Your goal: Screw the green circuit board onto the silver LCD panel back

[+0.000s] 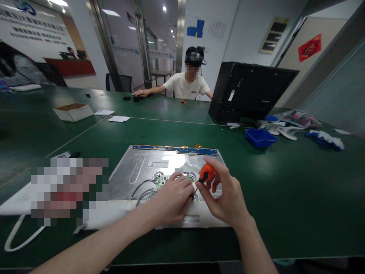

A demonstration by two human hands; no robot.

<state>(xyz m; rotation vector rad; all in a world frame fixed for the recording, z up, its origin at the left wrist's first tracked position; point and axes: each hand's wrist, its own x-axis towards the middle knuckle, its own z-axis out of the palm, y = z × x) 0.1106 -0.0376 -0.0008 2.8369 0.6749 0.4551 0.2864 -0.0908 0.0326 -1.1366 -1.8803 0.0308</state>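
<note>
Forearms cross the near edge of the bench and converge over a metal panel. Right grip: thumb and index finger pinch the orange-and-black handle of a screwdriver; the remaining fingers curl loosely behind it. The shaft slants down and toward the left grip; its tip is not distinct. Left grip: fingers bent, back of the hand upward, resting at the green board just beside the shaft. The undersides of these fingers are hidden, so whether they pinch anything cannot be told.

The panel lies flat near the middle of the bench's near edge, with a strip of bench between the two. A blue circuit strip runs along the panel's far edge; cables curve from the board's left side.

Left of the panel, close by, lies a partly blurred white item with a loop handle. To the right, a broad stretch of bench surface extends toward the right edge. A blue tray and gloves lie beyond, well apart from the right grip. A black casing stands toward the far edge, where a person sits.
</note>
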